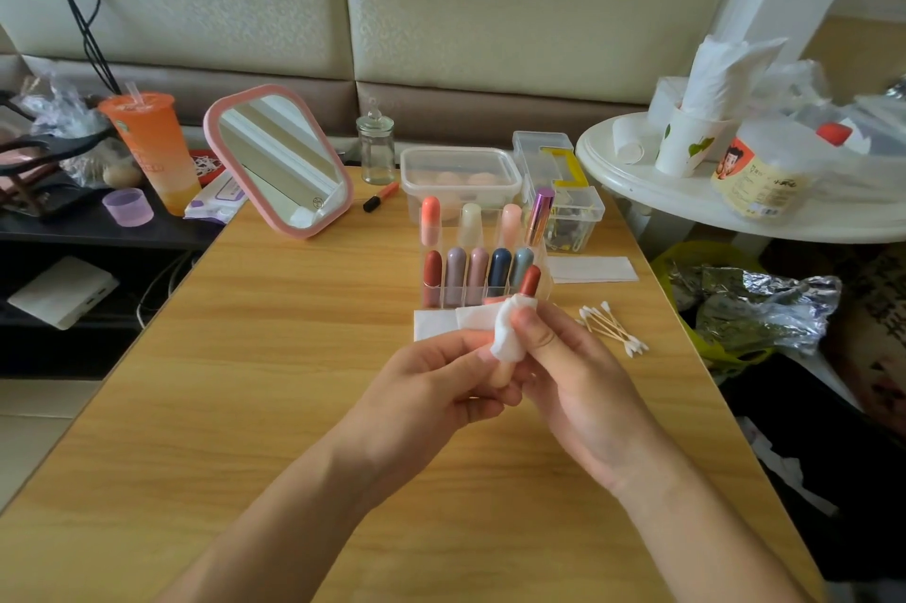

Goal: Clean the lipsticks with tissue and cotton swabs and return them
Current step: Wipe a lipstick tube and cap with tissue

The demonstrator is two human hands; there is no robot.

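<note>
Over the wooden table (304, 382) my left hand (431, 386) grips a peach lipstick tube (502, 374) by its lower end. My right hand (573, 372) pinches a folded white tissue (507, 333) round the tube's upper part, and a brick-red cap end (530, 281) sticks out above the tissue. Behind my hands stands a clear organizer (483, 259) with several capped lipsticks in two rows. A flat tissue (434, 323) lies in front of it. Several cotton swabs (613, 328) lie to the right.
A pink-framed mirror (279, 161) leans at the back left, beside an orange drink cup (152, 151). Behind the organizer are a small glass jar (375, 149), a clear lidded box (461, 176) and a red pen (381, 196). More tissue (591, 268) lies at the right edge.
</note>
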